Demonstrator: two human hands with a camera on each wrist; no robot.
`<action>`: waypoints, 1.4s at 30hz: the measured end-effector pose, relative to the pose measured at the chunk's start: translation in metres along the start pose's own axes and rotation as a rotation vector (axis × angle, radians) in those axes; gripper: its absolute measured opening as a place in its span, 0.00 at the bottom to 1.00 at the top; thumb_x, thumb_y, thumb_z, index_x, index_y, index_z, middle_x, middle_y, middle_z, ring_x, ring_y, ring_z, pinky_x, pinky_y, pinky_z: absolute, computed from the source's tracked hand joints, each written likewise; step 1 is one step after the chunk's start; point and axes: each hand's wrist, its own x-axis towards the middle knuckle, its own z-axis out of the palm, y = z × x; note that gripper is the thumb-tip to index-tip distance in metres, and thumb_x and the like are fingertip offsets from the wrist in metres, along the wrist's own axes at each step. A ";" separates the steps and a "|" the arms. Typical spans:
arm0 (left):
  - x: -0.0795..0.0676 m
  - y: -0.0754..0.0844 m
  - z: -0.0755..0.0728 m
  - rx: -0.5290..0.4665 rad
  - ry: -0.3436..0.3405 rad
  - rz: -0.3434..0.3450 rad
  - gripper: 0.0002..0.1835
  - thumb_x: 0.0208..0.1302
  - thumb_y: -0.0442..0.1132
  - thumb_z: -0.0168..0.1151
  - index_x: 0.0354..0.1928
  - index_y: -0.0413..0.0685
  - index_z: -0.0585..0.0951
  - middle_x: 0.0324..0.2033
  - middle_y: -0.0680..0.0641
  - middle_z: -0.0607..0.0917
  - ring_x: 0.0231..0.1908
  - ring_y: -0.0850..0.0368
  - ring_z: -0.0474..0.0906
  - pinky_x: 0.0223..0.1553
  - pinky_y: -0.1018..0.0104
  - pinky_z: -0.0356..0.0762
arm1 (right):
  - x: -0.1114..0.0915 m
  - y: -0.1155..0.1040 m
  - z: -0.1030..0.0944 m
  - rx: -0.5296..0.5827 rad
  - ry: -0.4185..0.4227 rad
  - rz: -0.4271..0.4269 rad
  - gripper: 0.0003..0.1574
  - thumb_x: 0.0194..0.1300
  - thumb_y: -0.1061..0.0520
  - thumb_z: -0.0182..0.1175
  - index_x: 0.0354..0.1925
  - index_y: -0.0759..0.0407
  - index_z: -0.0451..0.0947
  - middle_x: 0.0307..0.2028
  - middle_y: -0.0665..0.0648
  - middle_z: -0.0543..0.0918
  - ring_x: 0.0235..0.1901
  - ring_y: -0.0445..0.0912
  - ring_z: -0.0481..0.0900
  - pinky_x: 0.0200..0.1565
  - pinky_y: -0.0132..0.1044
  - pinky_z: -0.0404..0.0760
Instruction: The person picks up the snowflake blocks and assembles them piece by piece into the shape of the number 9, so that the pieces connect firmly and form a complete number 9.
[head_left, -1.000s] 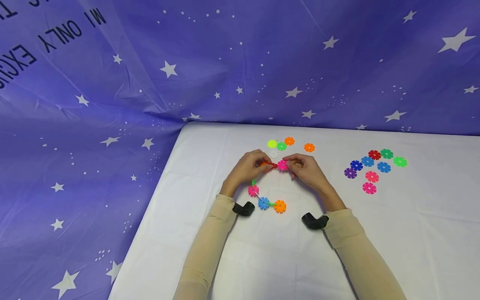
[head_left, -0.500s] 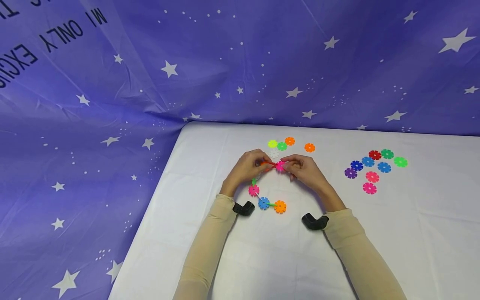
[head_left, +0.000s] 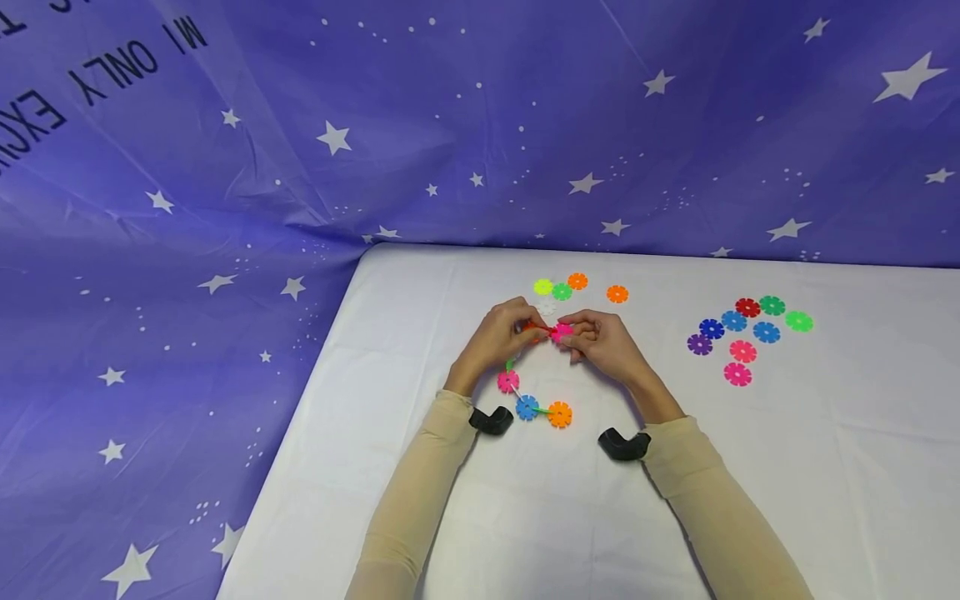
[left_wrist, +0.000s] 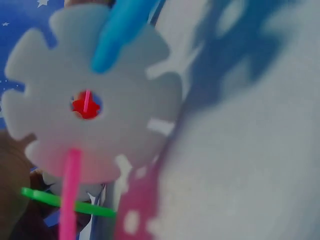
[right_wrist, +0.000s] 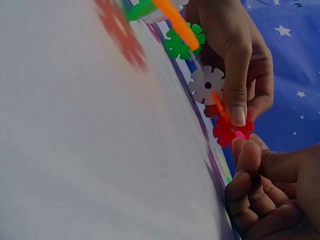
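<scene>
A chain of notched plastic discs, joined slot to slot, curves from under my left hand [head_left: 498, 337] toward me, ending at an orange disc [head_left: 560, 415]. My left thumb and fingers pinch the chain near a red disc [right_wrist: 225, 136]. Thumb and fingers of my right hand [head_left: 609, 346] pinch a pink disc [head_left: 561, 333], edge to edge with the red one. In the right wrist view only a bit of that pink disc shows between the fingertips. A white disc [left_wrist: 135, 95] fills much of the left wrist view, with blue and pink discs slotted into it.
Loose discs lie behind the hands, among them a yellow disc [head_left: 543, 287] and another orange disc [head_left: 617, 294]. Several more, including a purple disc [head_left: 700, 344] and a light green disc [head_left: 799, 322], are spread at the right. A starry purple cloth [head_left: 480, 125] hangs behind the white table [head_left: 825, 500].
My right hand has shifted slightly left, bringing the pink disc against the red one, and its fingers have curled further around the pink disc. The left hand stays nearly still.
</scene>
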 end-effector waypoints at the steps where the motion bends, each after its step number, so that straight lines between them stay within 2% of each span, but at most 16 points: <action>1: 0.000 0.000 -0.001 -0.001 0.003 -0.002 0.04 0.62 0.41 0.68 0.32 0.49 0.85 0.29 0.51 0.80 0.30 0.60 0.72 0.34 0.72 0.70 | 0.000 0.000 0.000 -0.001 0.000 -0.004 0.21 0.66 0.62 0.63 0.55 0.70 0.75 0.34 0.71 0.84 0.22 0.47 0.81 0.32 0.28 0.81; 4: 0.000 0.000 -0.002 -0.003 0.008 -0.003 0.04 0.62 0.41 0.69 0.33 0.49 0.85 0.29 0.51 0.79 0.30 0.59 0.73 0.34 0.72 0.69 | 0.002 -0.002 0.001 -0.022 0.000 -0.028 0.21 0.66 0.62 0.63 0.55 0.69 0.75 0.32 0.70 0.83 0.21 0.46 0.79 0.30 0.29 0.79; 7: 0.000 -0.001 -0.004 0.002 -0.015 -0.019 0.05 0.64 0.42 0.67 0.35 0.48 0.84 0.32 0.50 0.80 0.32 0.57 0.74 0.37 0.71 0.70 | 0.002 -0.002 0.001 -0.112 0.013 -0.066 0.21 0.65 0.60 0.64 0.55 0.64 0.76 0.30 0.65 0.81 0.19 0.44 0.76 0.27 0.29 0.76; 12: -0.002 -0.002 -0.011 -0.002 -0.109 -0.120 0.10 0.67 0.43 0.64 0.45 0.47 0.81 0.40 0.50 0.83 0.38 0.58 0.77 0.44 0.67 0.75 | 0.002 -0.001 -0.001 -0.326 0.078 -0.139 0.19 0.66 0.56 0.64 0.54 0.59 0.78 0.32 0.58 0.82 0.23 0.45 0.73 0.28 0.31 0.72; 15: -0.004 -0.005 -0.017 0.002 -0.145 -0.177 0.15 0.67 0.42 0.63 0.53 0.46 0.79 0.40 0.50 0.84 0.37 0.59 0.78 0.44 0.65 0.76 | 0.006 0.000 -0.001 -0.408 0.107 -0.173 0.16 0.67 0.57 0.63 0.52 0.60 0.80 0.33 0.57 0.83 0.26 0.46 0.72 0.30 0.32 0.71; 17: -0.005 -0.007 -0.019 0.012 -0.167 -0.186 0.18 0.67 0.42 0.63 0.57 0.46 0.77 0.38 0.50 0.84 0.36 0.59 0.77 0.43 0.66 0.75 | 0.010 0.001 0.000 -0.455 0.115 -0.189 0.15 0.67 0.57 0.63 0.50 0.59 0.81 0.33 0.57 0.83 0.27 0.46 0.72 0.32 0.34 0.71; 22: -0.007 -0.010 -0.023 -0.013 -0.235 -0.166 0.19 0.67 0.40 0.62 0.59 0.46 0.77 0.36 0.49 0.82 0.34 0.59 0.74 0.39 0.70 0.72 | 0.024 -0.002 -0.002 -0.585 0.122 -0.216 0.14 0.66 0.58 0.63 0.50 0.59 0.81 0.29 0.56 0.79 0.29 0.48 0.71 0.35 0.39 0.70; 25: -0.008 -0.011 -0.026 -0.026 -0.253 -0.160 0.19 0.66 0.39 0.63 0.58 0.47 0.78 0.35 0.49 0.81 0.34 0.59 0.73 0.39 0.70 0.71 | 0.034 -0.006 -0.003 -0.663 0.091 -0.210 0.18 0.67 0.58 0.63 0.54 0.59 0.80 0.30 0.57 0.78 0.31 0.50 0.71 0.37 0.42 0.70; 29: -0.009 -0.012 -0.027 -0.017 -0.263 -0.145 0.21 0.63 0.40 0.67 0.58 0.49 0.78 0.35 0.50 0.80 0.34 0.59 0.73 0.40 0.70 0.72 | 0.043 -0.010 -0.004 -0.775 0.022 -0.189 0.24 0.68 0.54 0.61 0.62 0.55 0.77 0.39 0.59 0.82 0.35 0.51 0.73 0.43 0.47 0.73; 32: -0.008 -0.012 -0.027 -0.014 -0.274 -0.132 0.25 0.60 0.42 0.70 0.60 0.50 0.77 0.36 0.51 0.80 0.36 0.59 0.74 0.43 0.69 0.73 | 0.044 -0.011 -0.004 -0.830 -0.005 -0.169 0.26 0.68 0.52 0.62 0.62 0.54 0.76 0.37 0.58 0.82 0.35 0.50 0.73 0.41 0.46 0.73; 36: -0.007 -0.012 -0.026 -0.001 -0.271 -0.109 0.28 0.59 0.44 0.72 0.61 0.51 0.77 0.39 0.50 0.82 0.39 0.59 0.75 0.46 0.67 0.74 | 0.045 -0.010 -0.003 -0.842 0.011 -0.159 0.24 0.65 0.49 0.64 0.58 0.55 0.78 0.28 0.55 0.76 0.30 0.49 0.71 0.33 0.42 0.69; 42: -0.007 -0.013 -0.025 0.030 -0.245 -0.092 0.26 0.58 0.44 0.72 0.59 0.50 0.79 0.42 0.50 0.84 0.40 0.59 0.77 0.49 0.66 0.75 | 0.047 -0.009 0.001 -0.854 0.011 -0.168 0.22 0.65 0.50 0.64 0.56 0.52 0.78 0.28 0.54 0.76 0.30 0.48 0.72 0.33 0.41 0.69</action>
